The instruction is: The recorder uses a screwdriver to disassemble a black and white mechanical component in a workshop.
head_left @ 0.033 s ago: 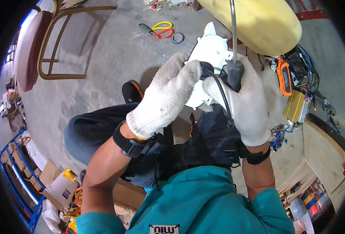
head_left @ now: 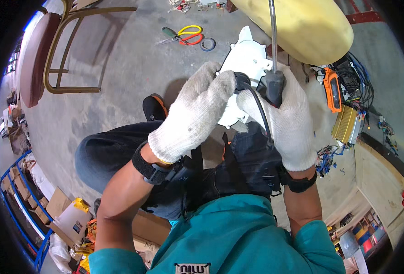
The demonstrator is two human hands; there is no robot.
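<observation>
Both my hands wear off-white knitted gloves and meet over a white housing (head_left: 246, 57) with small lugs along its edge. My left hand (head_left: 193, 107) is closed on the housing's left side, its thumb against a round black cable fitting (head_left: 242, 81). From that fitting a black cable (head_left: 263, 116) curves down beside my right hand. My right hand (head_left: 287, 114) is wrapped round the dark handle of a screwdriver (head_left: 275, 86), whose long metal shaft points away from me. The right thumb also rests against the housing by the cable. My fingertips behind the housing are hidden.
Scissors (head_left: 192, 34) with yellow and red handles and a roll of tape (head_left: 208, 44) lie on the floor. A yellow rounded object (head_left: 302, 27) is close beyond the housing. At right are an orange meter (head_left: 333, 90), a gold box (head_left: 345, 124) and wires. A chair (head_left: 39, 59) stands left.
</observation>
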